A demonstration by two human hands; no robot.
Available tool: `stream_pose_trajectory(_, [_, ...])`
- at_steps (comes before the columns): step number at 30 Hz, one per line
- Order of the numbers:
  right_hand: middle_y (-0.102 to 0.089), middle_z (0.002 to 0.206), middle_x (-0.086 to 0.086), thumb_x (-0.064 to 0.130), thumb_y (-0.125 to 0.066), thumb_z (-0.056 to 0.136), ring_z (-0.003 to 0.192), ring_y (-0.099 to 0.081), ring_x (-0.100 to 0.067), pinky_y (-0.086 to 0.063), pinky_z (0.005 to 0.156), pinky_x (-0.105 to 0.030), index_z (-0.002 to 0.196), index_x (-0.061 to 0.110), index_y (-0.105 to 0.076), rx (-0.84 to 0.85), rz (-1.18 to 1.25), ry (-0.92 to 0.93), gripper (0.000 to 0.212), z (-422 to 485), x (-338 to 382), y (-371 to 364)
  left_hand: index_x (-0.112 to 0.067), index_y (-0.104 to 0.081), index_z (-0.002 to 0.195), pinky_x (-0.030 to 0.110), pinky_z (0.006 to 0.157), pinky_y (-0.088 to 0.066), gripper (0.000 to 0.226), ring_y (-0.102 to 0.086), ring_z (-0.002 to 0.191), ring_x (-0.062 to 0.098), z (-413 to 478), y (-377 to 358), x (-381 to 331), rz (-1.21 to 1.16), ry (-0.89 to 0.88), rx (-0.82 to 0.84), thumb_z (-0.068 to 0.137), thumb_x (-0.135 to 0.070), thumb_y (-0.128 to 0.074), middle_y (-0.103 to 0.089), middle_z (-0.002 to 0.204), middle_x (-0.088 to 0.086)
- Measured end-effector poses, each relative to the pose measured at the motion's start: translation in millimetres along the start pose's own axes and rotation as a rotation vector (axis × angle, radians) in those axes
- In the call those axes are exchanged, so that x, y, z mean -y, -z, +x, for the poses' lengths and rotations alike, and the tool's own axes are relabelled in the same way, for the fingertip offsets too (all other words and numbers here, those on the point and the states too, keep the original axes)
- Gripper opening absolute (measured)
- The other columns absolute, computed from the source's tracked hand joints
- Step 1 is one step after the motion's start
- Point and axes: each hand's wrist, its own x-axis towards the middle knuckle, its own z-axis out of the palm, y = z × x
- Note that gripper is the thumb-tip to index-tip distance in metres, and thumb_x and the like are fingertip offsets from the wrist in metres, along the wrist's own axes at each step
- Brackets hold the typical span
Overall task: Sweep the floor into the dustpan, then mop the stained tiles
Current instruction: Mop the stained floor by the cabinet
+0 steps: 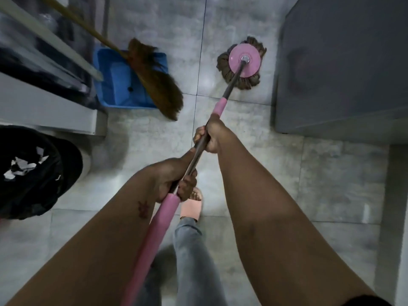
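While both hands are gripping the mop pole (pixel 234 82), the mop head (pixel 242 62) is sitting flat on the floor (pixel 309 173) ahead of the person, just beside the left edge of a grey cabinet (pixel 342 62). The pole's long axis is running diagonally from the person's body at lower left, up and right to the head, so the next stroke is probably going along that line, pushing away or drawing back. The right hand (pixel 212 138) is leading and lying nearer the head, wrapping its fingers round the bare metal just behind a short pink sleeve. The left hand (pixel 170 180) is trailing, curling its fingers round the pole at the top of the long pink grip. Toward the floor's far left, the broom (pixel 154 82) is lying across the blue dustpan (pixel 119 85), well apart from the mop, suggesting that sweeping is finished. No stain is showing clearly.
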Motion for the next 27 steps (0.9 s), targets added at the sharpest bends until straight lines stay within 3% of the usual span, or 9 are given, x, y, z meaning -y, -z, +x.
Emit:
stream_pose_trajectory(4, [-0.030,0.044,0.000,0.074,-0.014,0.088,0.032,-0.036,-0.015,-0.044,0.050,-0.023,0.079,0.017,-0.036,-0.022,-0.051,0.036,0.063,21,77,7,-0.016,-0.040,0.070,0.011,0.032,-0.025,0.057,-0.027,0.030,0.007,22,-29,-70,-0.015,-0.024,-0.006,0.087,-0.070,-0.045,-0.033,0.044,-0.004])
stream_pose_trajectory(6, [-0.029,0.038,0.000,0.073,-0.017,0.089,0.028,-0.033,-0.014,-0.041,0.041,-0.020,0.086,0.013,-0.039,-0.026,-0.018,0.046,0.064,28,105,9,-0.016,-0.040,0.069,0.011,0.031,-0.026,0.058,-0.028,0.029,0.007,30,-37,-97,-0.010,-0.033,0.002,0.086,-0.071,-0.044,-0.033,0.043,-0.005])
stream_pose_trajectory(9, [-0.028,0.037,0.000,0.081,-0.020,0.081,0.027,-0.031,-0.013,-0.037,0.036,-0.017,0.089,0.013,-0.042,-0.017,0.030,0.051,0.071,38,122,10,-0.017,-0.040,0.068,0.012,0.031,-0.028,0.058,-0.028,0.030,0.007,38,-39,-117,0.018,-0.028,-0.005,0.085,-0.073,-0.045,-0.034,0.044,-0.005])
stream_pose_trajectory(11, [-0.029,0.037,0.001,0.077,-0.024,0.086,0.027,-0.031,-0.014,-0.037,0.036,-0.017,0.090,0.015,-0.042,-0.003,0.060,0.058,0.065,42,118,10,-0.017,-0.040,0.068,0.013,0.032,-0.028,0.059,-0.028,0.031,0.007,40,-35,-117,0.044,-0.019,-0.025,0.084,-0.074,-0.044,-0.034,0.044,-0.005])
stream_pose_trajectory(15, [-0.029,0.038,0.000,0.080,-0.025,0.083,0.026,-0.032,-0.015,-0.038,0.035,-0.019,0.074,0.015,-0.035,0.002,0.096,0.080,0.066,39,88,8,-0.018,-0.041,0.067,0.014,0.033,-0.028,0.059,-0.028,0.033,0.008,35,-22,-95,0.096,0.003,-0.035,0.084,-0.074,-0.044,-0.034,0.046,-0.004])
stream_pose_trajectory(27, [-0.033,0.040,0.001,0.074,-0.035,0.086,0.030,-0.032,-0.015,-0.036,0.037,-0.019,0.076,0.015,-0.034,-0.027,0.356,-0.026,0.059,-22,-111,-13,-0.018,-0.040,0.067,0.016,0.039,-0.029,0.060,-0.030,0.036,0.012,-29,57,59,0.323,0.169,-0.073,0.083,-0.076,-0.043,-0.035,0.051,-0.001])
